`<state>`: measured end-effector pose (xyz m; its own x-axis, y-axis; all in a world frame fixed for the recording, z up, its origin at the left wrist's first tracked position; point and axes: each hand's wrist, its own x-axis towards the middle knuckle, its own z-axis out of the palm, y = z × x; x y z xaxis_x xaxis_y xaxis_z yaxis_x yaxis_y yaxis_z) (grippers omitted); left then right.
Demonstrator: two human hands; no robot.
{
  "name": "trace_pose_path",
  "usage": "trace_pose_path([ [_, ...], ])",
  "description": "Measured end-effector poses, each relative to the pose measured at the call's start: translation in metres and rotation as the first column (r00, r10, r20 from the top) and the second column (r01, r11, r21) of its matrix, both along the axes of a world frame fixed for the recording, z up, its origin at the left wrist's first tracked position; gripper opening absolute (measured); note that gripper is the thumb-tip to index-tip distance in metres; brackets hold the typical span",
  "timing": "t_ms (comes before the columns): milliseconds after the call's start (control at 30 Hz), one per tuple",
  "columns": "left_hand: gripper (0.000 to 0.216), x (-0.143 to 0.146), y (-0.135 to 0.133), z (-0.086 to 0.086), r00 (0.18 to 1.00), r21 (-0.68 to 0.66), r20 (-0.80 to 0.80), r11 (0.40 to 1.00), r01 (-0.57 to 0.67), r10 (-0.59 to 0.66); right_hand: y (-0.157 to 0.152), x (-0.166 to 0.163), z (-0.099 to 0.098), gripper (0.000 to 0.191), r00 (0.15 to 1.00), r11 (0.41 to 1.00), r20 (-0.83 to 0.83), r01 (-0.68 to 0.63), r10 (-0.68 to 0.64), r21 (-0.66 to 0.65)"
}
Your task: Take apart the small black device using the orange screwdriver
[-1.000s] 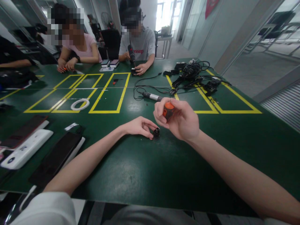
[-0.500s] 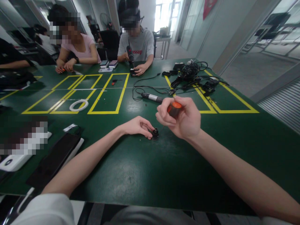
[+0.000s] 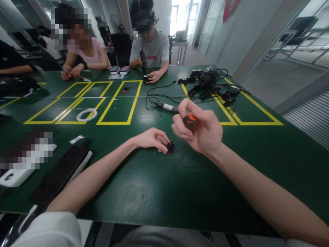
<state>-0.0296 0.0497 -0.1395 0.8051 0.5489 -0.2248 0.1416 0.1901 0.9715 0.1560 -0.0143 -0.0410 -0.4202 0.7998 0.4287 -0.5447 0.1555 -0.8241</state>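
Note:
A small black round part [image 3: 170, 147] with a short raised stem stands on the green table. My left hand [image 3: 153, 139] pinches its left edge between thumb and fingers. Above and to the right, my right hand [image 3: 200, 128] is closed around the orange and dark handle of a screwdriver [image 3: 190, 121]. Its thin shaft points down and left toward the black part; I cannot make out whether the tip touches it.
Just behind my right hand lies a grey and black cylindrical corded tool [image 3: 166, 107]. Tangled black cables [image 3: 209, 80] are heaped at the back right. A white ring [image 3: 86, 115] and a black pouch [image 3: 63, 168] lie to the left. Across the table, a person [image 3: 151, 51] holds a power driver.
My right hand has moved slightly right and turned the screwdriver handle, so the shaft now shows beneath it. My left hand and the black part have stayed in place.

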Motion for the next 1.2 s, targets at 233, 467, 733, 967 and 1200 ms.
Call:
trace_pose_path([
  [233, 0.048, -0.0017, 0.0006, 0.0020, 1.000, -0.024, 0.005, 1.000, 0.005, -0.005, -0.0006, 0.0019, 0.0037, 0.042, 0.999, 0.999, 0.031, -0.034, 0.034, 0.022],
  [467, 0.060, -0.0022, 0.0001, 0.0021, 1.000, 0.026, -0.023, 1.000, -0.006, 0.007, -0.0013, 0.0024, 0.0023, 0.023, 0.999, 1.000, 0.034, -0.019, 0.019, -0.002],
  [733, 0.048, -0.0011, 0.0002, 0.0013, 0.999, -0.018, 0.014, 0.999, 0.035, -0.034, -0.0016, 0.0032, 0.0017, 0.041, 0.998, 1.000, 0.055, 0.018, -0.018, 0.001],
  [967, 0.065, -0.0024, 0.0012, -0.0004, 0.998, 0.099, -0.027, 0.994, 0.052, -0.050, -0.0016, 0.0032, 0.0002, 0.025, 0.998, 0.999, 0.046, 0.042, -0.043, 0.019],
  [1200, 0.053, 0.0020, -0.0007, -0.0028, 0.999, 0.127, -0.031, 0.992, -0.007, 0.011, -0.0035, 0.0032, 0.0003, 0.030, 0.999, 0.999, 0.001, 0.048, -0.048, -0.004],
])
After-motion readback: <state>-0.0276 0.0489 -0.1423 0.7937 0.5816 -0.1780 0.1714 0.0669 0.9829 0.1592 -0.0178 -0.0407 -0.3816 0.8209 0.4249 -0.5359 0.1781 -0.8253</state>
